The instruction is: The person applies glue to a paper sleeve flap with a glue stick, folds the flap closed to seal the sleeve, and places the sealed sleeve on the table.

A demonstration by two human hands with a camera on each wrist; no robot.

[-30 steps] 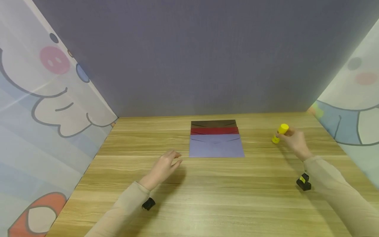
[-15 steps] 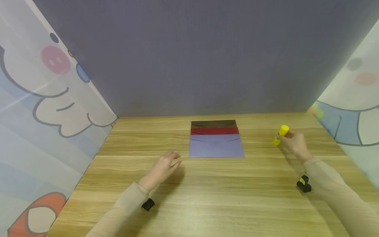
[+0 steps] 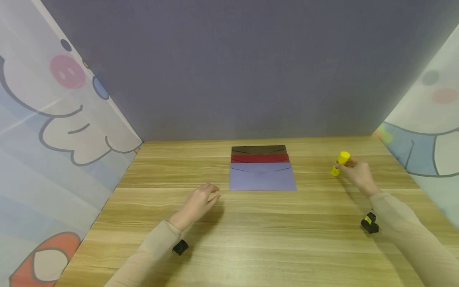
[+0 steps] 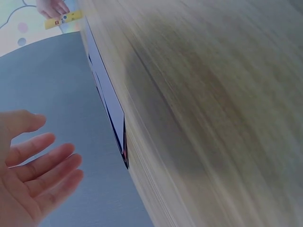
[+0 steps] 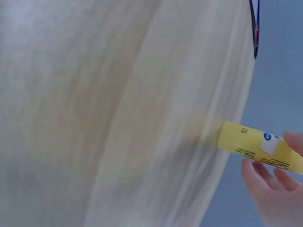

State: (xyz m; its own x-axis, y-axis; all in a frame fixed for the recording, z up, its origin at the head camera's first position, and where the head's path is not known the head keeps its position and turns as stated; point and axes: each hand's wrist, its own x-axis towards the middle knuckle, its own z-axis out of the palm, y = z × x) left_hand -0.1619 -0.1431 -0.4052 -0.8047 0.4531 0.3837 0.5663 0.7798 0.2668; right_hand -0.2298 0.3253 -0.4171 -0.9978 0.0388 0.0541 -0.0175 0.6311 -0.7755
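Observation:
My right hand (image 3: 358, 175) pinches a yellow glue stick (image 3: 343, 158) between thumb and fingers at the right of the table. The stick stands nearly upright with a slight tilt, and its printed label (image 5: 269, 144) shows in the right wrist view. Whether its lower end touches the wood I cannot tell. Holding nothing, my left hand (image 3: 193, 205) hovers over the table with fingers relaxed and apart, as the left wrist view confirms. Just beyond it lie three overlapping envelopes: a lilac one (image 3: 262, 179) in front, a red one (image 3: 259, 158) behind, and a black one (image 3: 258, 150) farthest back.
The wood-grain table (image 3: 251, 239) ends at a grey panel (image 3: 229, 79) at the back. Cartoon-printed sheets flank it, one on the left (image 3: 43, 139) and one on the right (image 3: 430, 139). Small black devices hang under both wrists.
The glue stick in my right hand has shifted very slightly toward me and to the right. My left hand and the envelopes stay where they were.

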